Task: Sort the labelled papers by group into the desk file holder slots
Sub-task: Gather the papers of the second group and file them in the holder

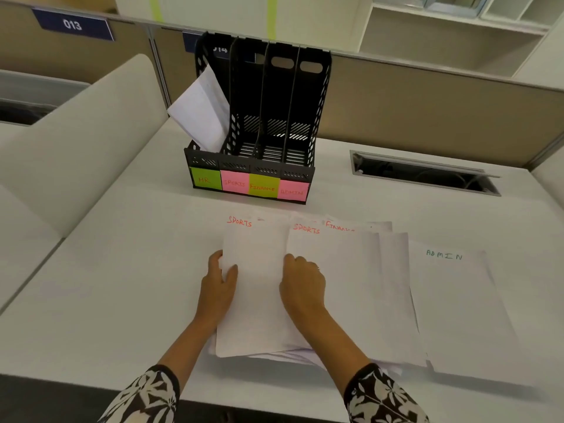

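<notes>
While both forearms are stretched forward from patterned sleeves, the left hand (218,280) is laid at the left edge of the top SPORTS sheet (254,288), its thumb on top and its fingers (216,258) curled at that edge, so the sheet is pinched. The right hand (302,283) is rested palm down over the seam between this sheet and a second SPORTS sheet (332,282), fingers curled; whether anything is gripped cannot be told. A FINANCE sheet (360,226) is partly covered behind, and an ADMIN sheet (457,300) is spread to the right. The black file holder (253,166) is stood beyond on the table (122,270), papers (201,111) leaning in its HR slot. Bare tabletop is left between stack and holder.
</notes>
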The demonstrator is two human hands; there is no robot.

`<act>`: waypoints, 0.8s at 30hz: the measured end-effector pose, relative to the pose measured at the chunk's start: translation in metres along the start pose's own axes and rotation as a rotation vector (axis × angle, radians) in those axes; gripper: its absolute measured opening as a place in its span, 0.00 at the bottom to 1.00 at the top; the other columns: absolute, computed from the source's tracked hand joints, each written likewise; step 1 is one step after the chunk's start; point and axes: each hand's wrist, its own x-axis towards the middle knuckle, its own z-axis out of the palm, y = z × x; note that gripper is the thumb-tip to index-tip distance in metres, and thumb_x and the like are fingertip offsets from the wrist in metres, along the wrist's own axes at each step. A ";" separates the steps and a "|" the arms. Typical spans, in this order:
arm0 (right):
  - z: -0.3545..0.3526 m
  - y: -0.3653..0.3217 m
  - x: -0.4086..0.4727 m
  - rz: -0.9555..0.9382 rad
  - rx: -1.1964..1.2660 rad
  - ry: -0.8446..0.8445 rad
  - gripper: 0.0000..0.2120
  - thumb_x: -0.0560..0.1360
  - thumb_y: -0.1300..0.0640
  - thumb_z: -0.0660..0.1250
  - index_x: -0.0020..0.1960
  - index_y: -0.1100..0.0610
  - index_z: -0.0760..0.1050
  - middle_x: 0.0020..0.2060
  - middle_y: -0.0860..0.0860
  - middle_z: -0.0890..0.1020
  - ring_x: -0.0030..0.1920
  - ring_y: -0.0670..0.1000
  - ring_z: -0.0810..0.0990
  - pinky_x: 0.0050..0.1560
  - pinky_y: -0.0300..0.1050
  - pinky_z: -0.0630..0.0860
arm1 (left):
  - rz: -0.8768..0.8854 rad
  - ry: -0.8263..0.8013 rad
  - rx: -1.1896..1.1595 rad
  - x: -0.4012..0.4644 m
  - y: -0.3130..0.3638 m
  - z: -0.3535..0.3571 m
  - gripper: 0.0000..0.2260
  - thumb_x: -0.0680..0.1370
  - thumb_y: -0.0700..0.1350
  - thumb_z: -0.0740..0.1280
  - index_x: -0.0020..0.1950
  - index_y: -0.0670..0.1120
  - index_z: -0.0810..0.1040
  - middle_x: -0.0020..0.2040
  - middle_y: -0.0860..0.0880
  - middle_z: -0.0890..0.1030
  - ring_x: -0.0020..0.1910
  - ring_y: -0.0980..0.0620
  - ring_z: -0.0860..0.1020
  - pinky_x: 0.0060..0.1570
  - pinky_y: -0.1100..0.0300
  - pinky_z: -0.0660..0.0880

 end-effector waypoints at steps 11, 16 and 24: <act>0.038 -0.068 -0.020 -0.394 0.270 0.069 0.17 0.80 0.58 0.54 0.67 0.62 0.67 0.54 0.59 0.80 0.49 0.59 0.81 0.47 0.54 0.80 | -0.113 -0.045 -0.185 0.014 -0.002 -0.007 0.15 0.78 0.58 0.61 0.48 0.50 0.80 0.50 0.51 0.83 0.49 0.52 0.81 0.49 0.56 0.78; 0.035 -0.034 -0.011 -0.263 0.431 0.098 0.17 0.77 0.57 0.59 0.66 0.58 0.69 0.57 0.55 0.79 0.56 0.56 0.77 0.56 0.48 0.72 | -0.046 -0.019 -0.015 0.023 -0.002 -0.021 0.26 0.74 0.46 0.71 0.67 0.52 0.62 0.53 0.50 0.76 0.47 0.47 0.78 0.42 0.60 0.75; 0.011 0.094 0.017 0.642 0.536 0.116 0.35 0.70 0.51 0.72 0.71 0.58 0.60 0.67 0.59 0.68 0.67 0.62 0.66 0.65 0.57 0.65 | -0.131 0.024 -0.048 0.042 -0.016 -0.064 0.12 0.76 0.46 0.69 0.59 0.46 0.76 0.52 0.48 0.80 0.47 0.48 0.78 0.47 0.55 0.75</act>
